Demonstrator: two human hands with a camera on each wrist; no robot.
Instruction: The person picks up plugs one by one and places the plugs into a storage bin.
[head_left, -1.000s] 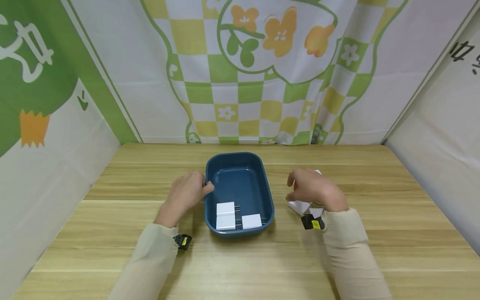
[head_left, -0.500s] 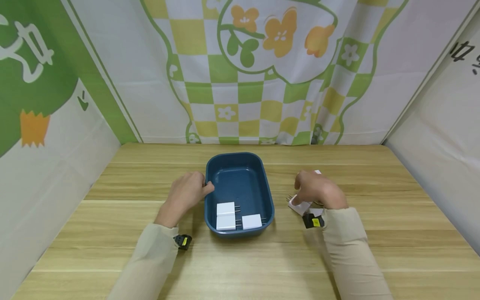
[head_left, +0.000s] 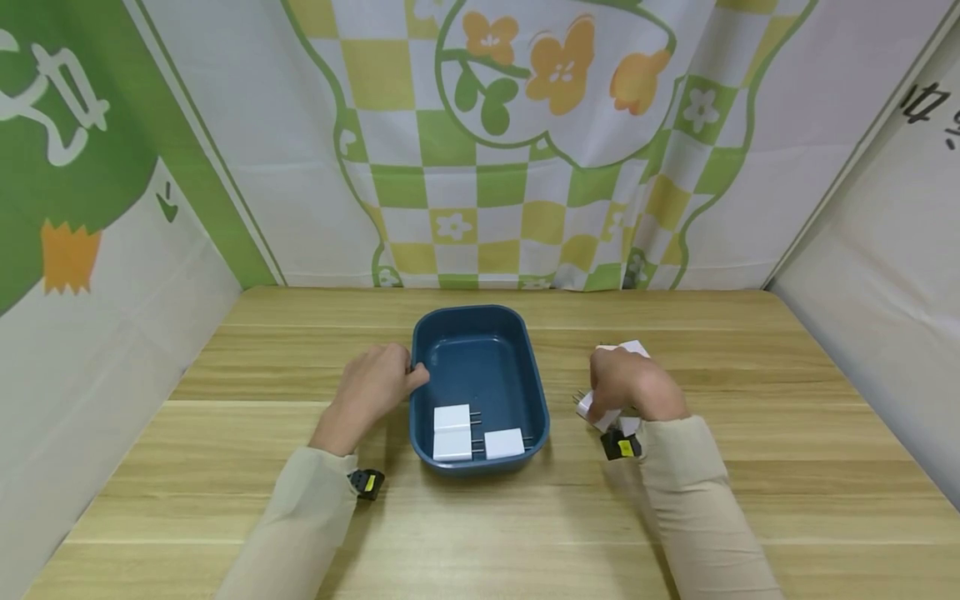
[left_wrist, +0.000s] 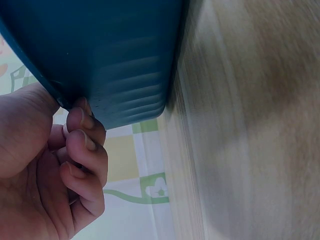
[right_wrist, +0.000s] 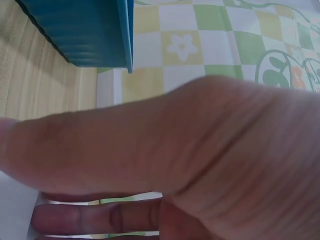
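Observation:
My left hand (head_left: 375,382) pinches the left rim of a dark blue plastic bin (head_left: 480,321), thumb over the edge and curled fingers (left_wrist: 87,150) against the outer wall. Inside the bin's near end lie white plug-in chargers: two side by side (head_left: 452,418) at the left and one charger (head_left: 503,443) at the right, prongs pointing right. Right of the bin, my right hand (head_left: 636,385) grips a white charger (head_left: 586,406) between thumb and fingers, at the table surface. The right wrist view shows only a white part of this charger (right_wrist: 15,205) beside the thumb.
More white chargers lie around the right hand, one charger (head_left: 636,347) behind it and one white piece (head_left: 628,426) by the wrist, partly hidden. A wooden table (head_left: 480,542) carries everything. A patterned curtain (head_left: 502,183) hangs behind it.
My right hand has moved from above the chargers down onto the near one, and its thumb and fingers have closed on it. The left hand and bin have stayed put.

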